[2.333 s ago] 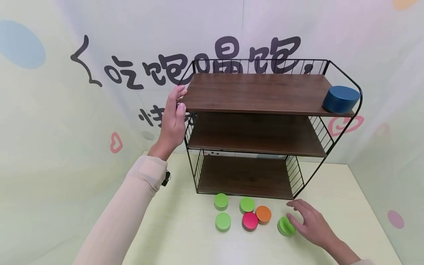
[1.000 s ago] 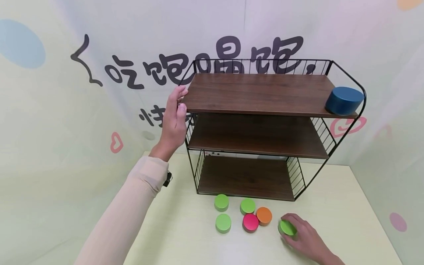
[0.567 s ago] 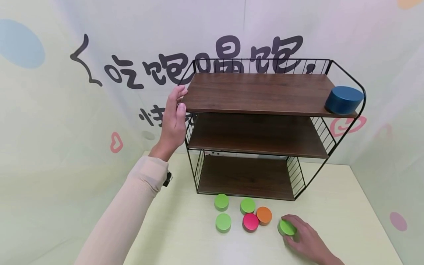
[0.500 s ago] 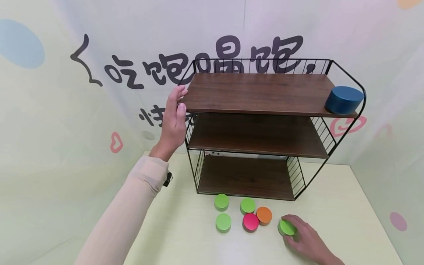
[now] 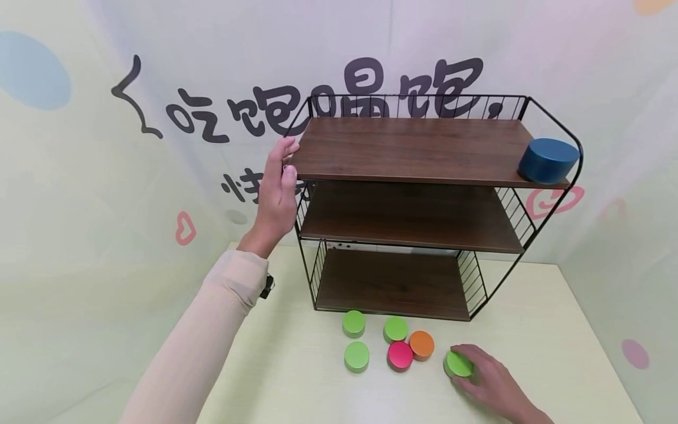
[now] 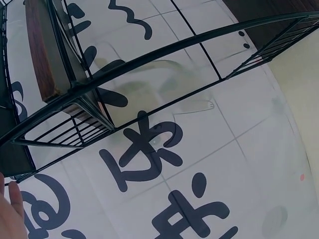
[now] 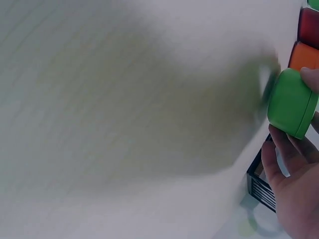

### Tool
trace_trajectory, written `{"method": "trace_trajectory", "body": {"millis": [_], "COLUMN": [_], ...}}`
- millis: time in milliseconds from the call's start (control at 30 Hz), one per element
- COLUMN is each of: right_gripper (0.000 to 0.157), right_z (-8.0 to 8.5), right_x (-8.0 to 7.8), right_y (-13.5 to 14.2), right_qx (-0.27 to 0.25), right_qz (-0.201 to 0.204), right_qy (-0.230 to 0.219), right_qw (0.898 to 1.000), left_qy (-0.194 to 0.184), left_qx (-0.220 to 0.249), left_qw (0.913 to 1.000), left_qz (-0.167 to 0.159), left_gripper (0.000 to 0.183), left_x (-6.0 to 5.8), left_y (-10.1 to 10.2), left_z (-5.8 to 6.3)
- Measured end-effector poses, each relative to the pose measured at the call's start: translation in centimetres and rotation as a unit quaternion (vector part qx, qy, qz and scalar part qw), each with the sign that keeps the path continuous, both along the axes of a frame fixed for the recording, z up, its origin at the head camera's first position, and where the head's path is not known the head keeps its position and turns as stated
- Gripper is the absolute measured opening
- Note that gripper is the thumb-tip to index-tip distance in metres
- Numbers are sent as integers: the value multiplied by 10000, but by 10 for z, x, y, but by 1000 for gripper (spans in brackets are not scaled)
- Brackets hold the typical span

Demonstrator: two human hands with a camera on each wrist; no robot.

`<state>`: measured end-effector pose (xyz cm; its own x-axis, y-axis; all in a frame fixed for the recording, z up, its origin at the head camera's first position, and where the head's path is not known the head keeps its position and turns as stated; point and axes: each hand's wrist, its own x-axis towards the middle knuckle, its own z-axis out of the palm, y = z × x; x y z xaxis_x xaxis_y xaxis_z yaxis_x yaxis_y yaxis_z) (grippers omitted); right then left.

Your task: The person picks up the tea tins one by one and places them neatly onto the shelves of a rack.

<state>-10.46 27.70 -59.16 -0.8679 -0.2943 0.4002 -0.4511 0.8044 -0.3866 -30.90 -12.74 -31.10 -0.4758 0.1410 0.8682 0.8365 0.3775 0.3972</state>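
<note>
A three-tier shelf rack (image 5: pixel 402 215) with brown boards and a black wire frame stands on the table. My left hand (image 5: pixel 276 191) holds its upper left side, thumb at the front edge of the top board; in the left wrist view only that hand's fingertips (image 6: pixel 15 199) show beside the wire frame. At the table's right, my right hand (image 5: pixel 489 377) grips a small green round tin (image 5: pixel 458 364), fingers on its far side and thumb on the near side. The right wrist view shows the seam around this green tin (image 7: pixel 291 103) between fingers and thumb.
Left of the right hand stand an orange round tin (image 5: pixel 422 344), a red one (image 5: pixel 399 355) and several green ones, including one green tin (image 5: pixel 356 355) nearest the front. A larger blue round tin (image 5: pixel 548 159) sits at the top board's right end. Printed cloth (image 5: pixel 132 194) hangs behind.
My right hand has come down from above the green tin and closed its fingers around it, then stayed there. The left hand and the other tins have not moved.
</note>
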Motion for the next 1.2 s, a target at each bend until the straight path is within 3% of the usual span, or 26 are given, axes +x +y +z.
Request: {"method": "trace_trajectory", "body": {"millis": [433,900,1200], "right_gripper": [56,58,53], "right_z": [26,53,84], "right_x": [-8,-14,-24], "right_y": [0,2,1], "right_qx": [-56,-348,-313], "right_qz": [123,540,601], "right_qy": [16,620,884], "right_qw": [9999,9960,9938], "left_qy": [-83,-41,-121], "left_qx": [-35,-69,-74], "left_qw": [9999,9999,9998], "left_qz": [90,82,101], "left_gripper": [44,44,44], "left_x": [1,0,2], "left_y": [0,-1,-1], "left_z": [-1,0,2]}}
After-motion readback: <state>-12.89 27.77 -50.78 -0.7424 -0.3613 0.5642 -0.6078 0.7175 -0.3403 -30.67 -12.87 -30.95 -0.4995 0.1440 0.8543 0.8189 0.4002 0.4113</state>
